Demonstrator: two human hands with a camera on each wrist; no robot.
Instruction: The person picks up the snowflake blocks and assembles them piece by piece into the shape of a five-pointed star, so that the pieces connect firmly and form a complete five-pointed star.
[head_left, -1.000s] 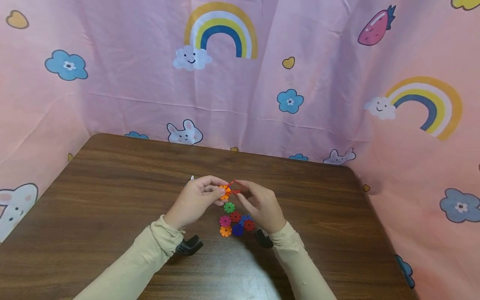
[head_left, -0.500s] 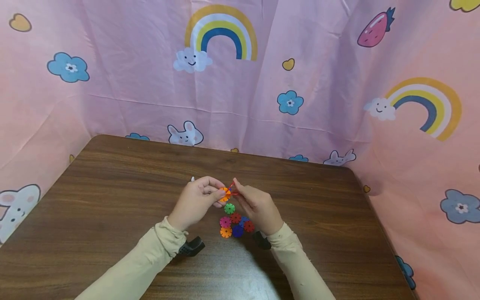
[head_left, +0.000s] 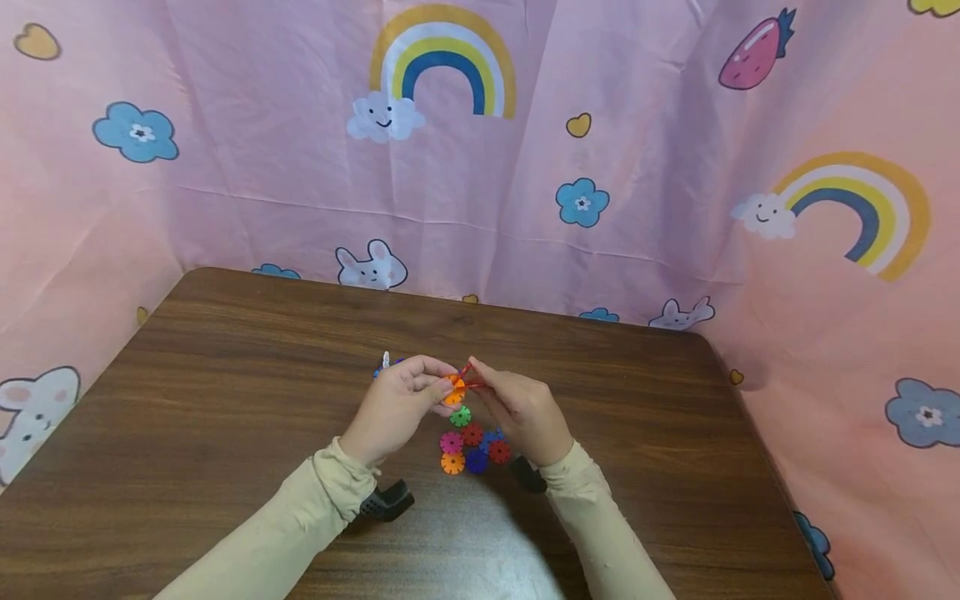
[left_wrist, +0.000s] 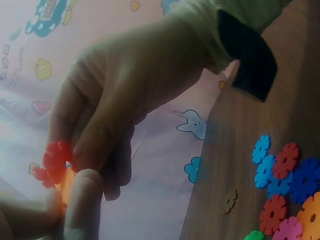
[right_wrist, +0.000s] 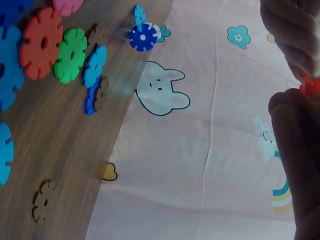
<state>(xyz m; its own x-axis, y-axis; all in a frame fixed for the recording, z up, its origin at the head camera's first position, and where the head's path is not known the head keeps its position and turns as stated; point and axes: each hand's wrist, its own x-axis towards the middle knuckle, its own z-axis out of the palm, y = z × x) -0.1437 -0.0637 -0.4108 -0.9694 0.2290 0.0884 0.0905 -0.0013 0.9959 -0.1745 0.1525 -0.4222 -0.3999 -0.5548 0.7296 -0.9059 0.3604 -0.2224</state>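
In the head view my left hand [head_left: 393, 410] pinches an orange notched disc [head_left: 454, 390] between thumb and fingers, above the table. My right hand [head_left: 528, 417] holds thin red notched discs [head_left: 467, 368] against its edge, seen nearly edge-on. The left wrist view shows the red discs [left_wrist: 57, 157] meeting the orange disc [left_wrist: 66, 186], with fingertips of both hands crowded round them. How the slots fit together is hidden by the fingers. Just below the hands lie loose discs: green [head_left: 461, 416], pink [head_left: 451, 442], orange [head_left: 452, 462] and dark blue [head_left: 476, 461].
Red discs [head_left: 499, 451] and a light blue disc [head_left: 491, 438] lie partly by the right wrist. Behind the left hand, a blue and white disc piece [right_wrist: 143, 37] stands on the brown table [head_left: 247, 375]. A patterned pink curtain [head_left: 465, 183] encloses the back and sides.
The right fingers have closed in on the red discs and shifted slightly toward the left hand. The orange disc stays in the left hand. Loose discs on the table have not moved.
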